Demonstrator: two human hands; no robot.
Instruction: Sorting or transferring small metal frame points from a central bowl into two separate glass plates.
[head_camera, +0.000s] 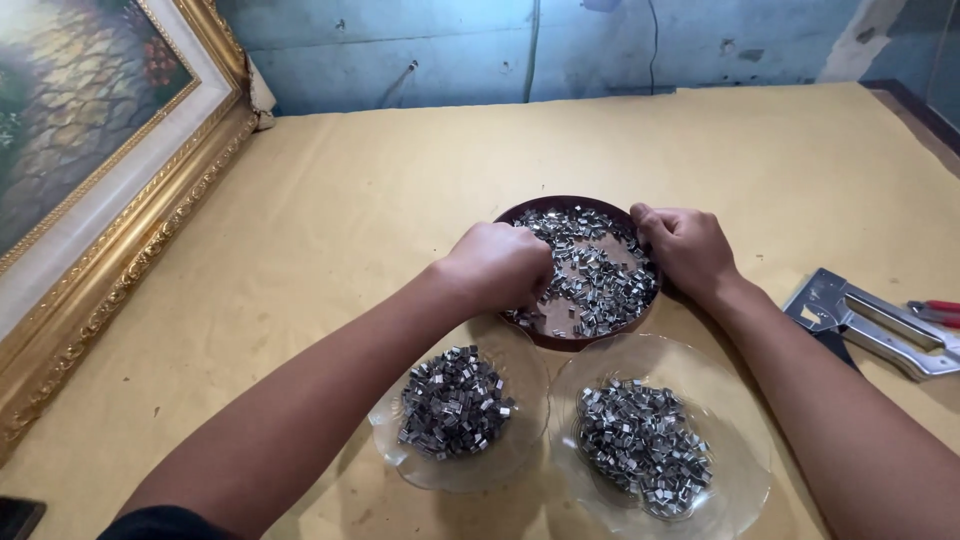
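Nearest the camera sit two clear glass dishes side by side on the tan paper-covered table (330, 210). The left dish (395, 455) holds a mound of small silver metal clips (455, 402); the right dish (745, 470) holds a similar heap (643, 450). Both rims touch or overlap slightly, and both reach under the edge of the brown bowl (520, 212) just beyond them.

The bowl is round and dark, its floor partly bare, with shiny folded clips (600, 275) scattered loosely across it. The left hand (497, 265) dips into the bowl's near left side, fingers curled together in a loose fist over the clips; whether they pinch any cannot be told, since the knuckles hide the tips. The right hand (688, 248) rests on the bowl's right rim, fingers bent and closed against the edge, thumb toward the clips.

To the right, well apart from the bowl, lies a grey metal staple gun (870, 325) with a red-handled tool (935, 312) beside it. At far left leans a gilt-framed painting (90, 190).
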